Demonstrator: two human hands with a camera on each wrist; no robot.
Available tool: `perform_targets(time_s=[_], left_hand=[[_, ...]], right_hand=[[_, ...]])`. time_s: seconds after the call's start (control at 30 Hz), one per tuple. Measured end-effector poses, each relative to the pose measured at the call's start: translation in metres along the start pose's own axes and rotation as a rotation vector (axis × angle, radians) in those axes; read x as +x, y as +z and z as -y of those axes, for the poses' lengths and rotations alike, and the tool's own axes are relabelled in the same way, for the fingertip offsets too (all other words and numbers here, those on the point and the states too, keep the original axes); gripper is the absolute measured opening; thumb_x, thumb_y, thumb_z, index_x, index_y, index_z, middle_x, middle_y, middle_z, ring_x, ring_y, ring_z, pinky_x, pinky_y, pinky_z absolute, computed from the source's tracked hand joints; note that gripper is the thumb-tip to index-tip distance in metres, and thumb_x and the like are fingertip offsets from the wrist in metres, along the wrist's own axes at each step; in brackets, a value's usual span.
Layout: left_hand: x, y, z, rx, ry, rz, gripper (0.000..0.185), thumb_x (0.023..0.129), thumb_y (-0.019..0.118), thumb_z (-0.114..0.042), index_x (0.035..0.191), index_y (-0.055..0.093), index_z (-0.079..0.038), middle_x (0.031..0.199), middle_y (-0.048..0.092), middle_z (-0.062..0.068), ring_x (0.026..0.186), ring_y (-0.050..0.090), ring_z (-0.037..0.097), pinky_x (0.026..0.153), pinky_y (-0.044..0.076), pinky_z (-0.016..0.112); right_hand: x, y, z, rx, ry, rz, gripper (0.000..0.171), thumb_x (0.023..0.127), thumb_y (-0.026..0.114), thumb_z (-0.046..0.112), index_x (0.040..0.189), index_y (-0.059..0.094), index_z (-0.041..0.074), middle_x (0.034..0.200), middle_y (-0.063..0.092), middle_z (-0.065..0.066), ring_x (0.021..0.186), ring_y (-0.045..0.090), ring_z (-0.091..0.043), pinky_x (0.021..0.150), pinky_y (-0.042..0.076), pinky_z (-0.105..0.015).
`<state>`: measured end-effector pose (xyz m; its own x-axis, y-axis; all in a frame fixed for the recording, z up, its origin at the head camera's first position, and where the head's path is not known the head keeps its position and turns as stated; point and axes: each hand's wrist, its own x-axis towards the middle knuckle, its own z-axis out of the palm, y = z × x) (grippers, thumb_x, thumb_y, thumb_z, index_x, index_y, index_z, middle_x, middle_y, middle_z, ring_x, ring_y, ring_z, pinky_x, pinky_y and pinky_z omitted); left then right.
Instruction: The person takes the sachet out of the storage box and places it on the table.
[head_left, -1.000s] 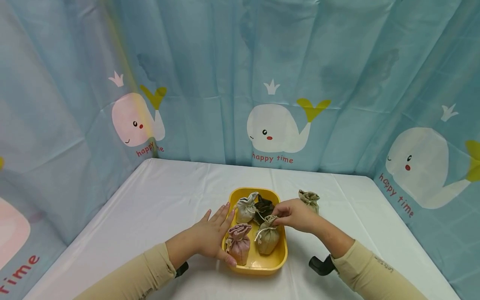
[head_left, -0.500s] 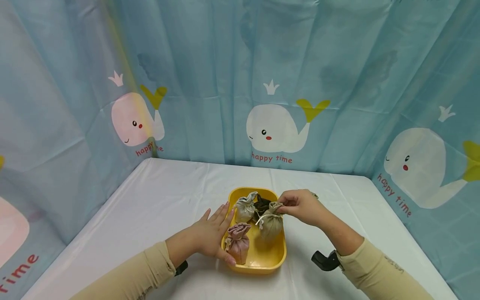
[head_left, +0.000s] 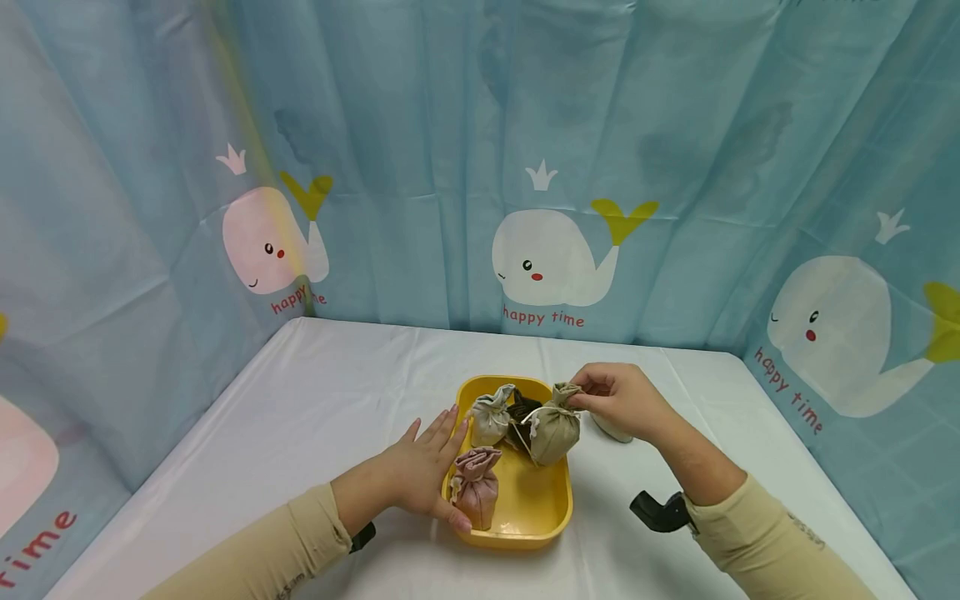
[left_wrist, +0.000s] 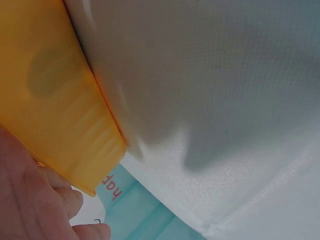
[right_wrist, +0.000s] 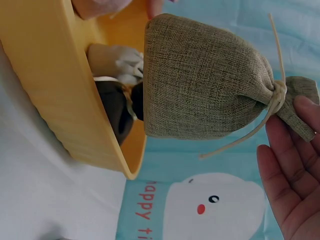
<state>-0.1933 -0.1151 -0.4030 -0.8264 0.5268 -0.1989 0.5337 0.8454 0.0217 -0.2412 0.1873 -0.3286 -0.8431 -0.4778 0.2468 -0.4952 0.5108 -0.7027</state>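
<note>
Right hand (head_left: 618, 400) pinches the olive pouch (head_left: 556, 432) by its tied neck; it hangs upright, neck uppermost. Left hand (head_left: 423, 475) rests flat-fingered against the yellow tray (head_left: 558, 508), apparently steadying.

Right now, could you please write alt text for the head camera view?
A person's right hand lifts an olive drawstring pouch by its tied neck above a yellow tray. The left hand holds the tray's left edge; pink, beige and dark brown pouches remain inside.
</note>
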Motion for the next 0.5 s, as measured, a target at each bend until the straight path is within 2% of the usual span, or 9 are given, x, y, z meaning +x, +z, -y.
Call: perform_targets(time_s=[0.23,0.5], left_hand=[[-0.001,0.0,0.0,-0.005,-0.007,0.003,0.13,0.054,0.039,-0.091,0.148,0.007,-0.007,0.152,-0.006,0.017,0.139,-0.002,0.028,0.107,0.012,0.055],[0.0,0.0,0.0,-0.008,-0.009,0.009,0.129,0.055,0.041,-0.09,0.148,0.007,-0.007,0.152,-0.006,0.016,0.14,0.0,0.029,0.107,0.011,0.055]], right_hand=[[-0.003,-0.011,0.001,0.004,0.044,-0.038,0.005,0.08,0.071,0.017,0.082,0.068,0.013,0.076,0.066,0.001,0.07,0.063,-0.016,0.064,0.051,-0.025],[-0.008,-0.029,-0.01,0.001,0.066,-0.1,0.014,0.082,0.069,0.022,0.087,0.068,0.008,0.082,0.067,-0.004,0.073,0.064,-0.017,0.064,0.052,-0.027]])
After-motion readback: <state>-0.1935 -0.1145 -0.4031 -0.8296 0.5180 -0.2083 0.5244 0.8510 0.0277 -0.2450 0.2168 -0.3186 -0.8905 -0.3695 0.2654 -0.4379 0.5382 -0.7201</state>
